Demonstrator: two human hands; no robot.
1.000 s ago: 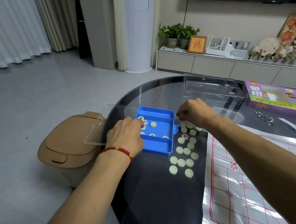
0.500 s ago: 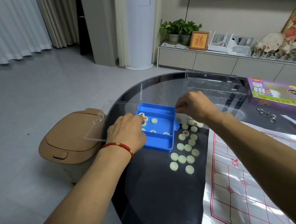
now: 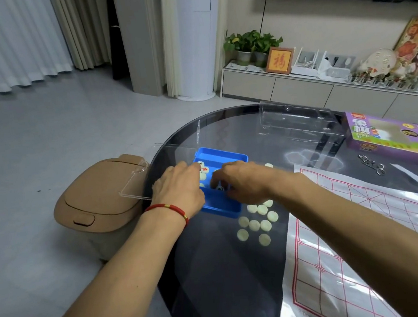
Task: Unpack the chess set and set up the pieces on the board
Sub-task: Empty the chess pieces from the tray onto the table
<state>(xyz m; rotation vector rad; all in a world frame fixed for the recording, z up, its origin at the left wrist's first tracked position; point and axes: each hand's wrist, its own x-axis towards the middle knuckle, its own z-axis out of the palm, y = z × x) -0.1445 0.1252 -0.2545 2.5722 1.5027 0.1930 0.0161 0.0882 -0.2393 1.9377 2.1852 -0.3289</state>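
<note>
A blue plastic tray (image 3: 219,157) sits on the dark glass table (image 3: 223,280) and holds a few pale round pieces (image 3: 204,169). My left hand (image 3: 179,190) rests on the tray's left side, fingers curled over its edge. My right hand (image 3: 243,180) reaches into the tray with fingertips down on a piece (image 3: 220,188); the grip is hidden. Several pale discs (image 3: 257,221) lie loose on the table just right of the tray. The paper board with red lines (image 3: 365,232) lies at the right.
A clear lid (image 3: 152,169) juts past the table's left edge, above a tan bin (image 3: 95,196) on the floor. A clear plastic insert (image 3: 297,125) and the purple game box (image 3: 391,136) lie at the back right. A small metal puzzle (image 3: 371,164) lies by the box.
My right hand moved left from the loose discs beside the tray into the tray. My left hand stayed on the tray's left side. The camera came closer.
</note>
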